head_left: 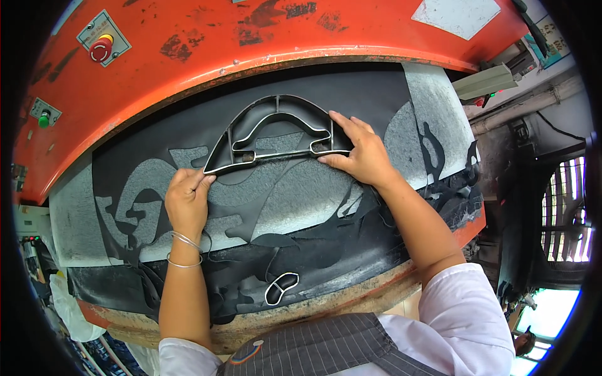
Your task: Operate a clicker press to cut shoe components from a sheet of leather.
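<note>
A large arched cutting die (279,154), a frame of thin metal strips with inner partitions, lies on a black sheet (375,88) that looks like leather. Its pointed left corner is pinched between the thumb and fingers of my left hand (186,197). At the opposite end, my right hand (365,150) grips the frame, with the thumb at the lower edge and the fingers over the outer side. Cut-out gaps in the sheet show the worn grey-white board (307,194) underneath. Part of the die's right end is hidden behind my right hand.
An orange-red machine beam (207,31) spans the far side, with a red stop button (100,48) and a green button (44,118). Black scraps (332,241) pile along the near edge. A small curved die (280,286) rests near me.
</note>
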Demonstrator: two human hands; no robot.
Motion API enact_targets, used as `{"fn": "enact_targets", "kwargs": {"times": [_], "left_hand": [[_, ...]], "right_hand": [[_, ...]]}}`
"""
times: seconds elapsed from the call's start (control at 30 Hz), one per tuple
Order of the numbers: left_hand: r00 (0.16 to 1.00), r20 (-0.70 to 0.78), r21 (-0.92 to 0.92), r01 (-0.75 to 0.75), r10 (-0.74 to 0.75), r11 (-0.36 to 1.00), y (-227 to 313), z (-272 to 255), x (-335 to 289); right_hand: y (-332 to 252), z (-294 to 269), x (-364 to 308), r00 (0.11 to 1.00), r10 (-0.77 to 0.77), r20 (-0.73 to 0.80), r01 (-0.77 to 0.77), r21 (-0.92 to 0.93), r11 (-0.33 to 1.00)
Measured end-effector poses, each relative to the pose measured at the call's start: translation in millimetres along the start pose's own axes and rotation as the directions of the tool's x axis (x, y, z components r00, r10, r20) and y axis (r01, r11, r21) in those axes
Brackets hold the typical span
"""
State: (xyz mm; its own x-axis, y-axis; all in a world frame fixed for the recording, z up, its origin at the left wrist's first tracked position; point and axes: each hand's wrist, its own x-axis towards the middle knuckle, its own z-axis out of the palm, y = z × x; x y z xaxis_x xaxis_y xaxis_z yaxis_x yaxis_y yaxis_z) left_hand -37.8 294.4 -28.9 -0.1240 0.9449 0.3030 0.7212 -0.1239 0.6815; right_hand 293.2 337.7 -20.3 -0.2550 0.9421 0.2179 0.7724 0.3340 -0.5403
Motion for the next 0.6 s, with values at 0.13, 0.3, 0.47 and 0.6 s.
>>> {"fn": "enact_targets", "kwargs": {"times": [0.13, 0.3, 0.47, 0.6], "left_hand": [[0.996, -0.002, 0.008, -0.095, 0.095, 0.995, -5.8, -2.4, -1.2], [0.990, -0.021, 0.025, -0.142, 0.142, 0.990, -9.8, -0.5, -3.5], [0.992, 0.069, 0.011, -0.110, 0.109, 0.994, -15.8, -14.2, -6.9], [0.988, -0.121, -0.199, 0.073, -0.099, 0.977, -32.5, -60.8, 0.1]], "right_hand": [[-2.0, 1.1, -3.1, 0.998, 0.062, 0.027, -0.062, 0.008, 0.998], [-5.2, -5.7, -5.4, 0.997, 0.066, 0.037, -0.066, -0.009, 0.998], [-3.7, -0.7, -10.7, 0.999, -0.049, -0.001, 0.049, -0.064, 0.997], [-37.6, -22.3, -26.7, 0.967, 0.036, -0.252, -0.033, 0.016, 0.999]]}}
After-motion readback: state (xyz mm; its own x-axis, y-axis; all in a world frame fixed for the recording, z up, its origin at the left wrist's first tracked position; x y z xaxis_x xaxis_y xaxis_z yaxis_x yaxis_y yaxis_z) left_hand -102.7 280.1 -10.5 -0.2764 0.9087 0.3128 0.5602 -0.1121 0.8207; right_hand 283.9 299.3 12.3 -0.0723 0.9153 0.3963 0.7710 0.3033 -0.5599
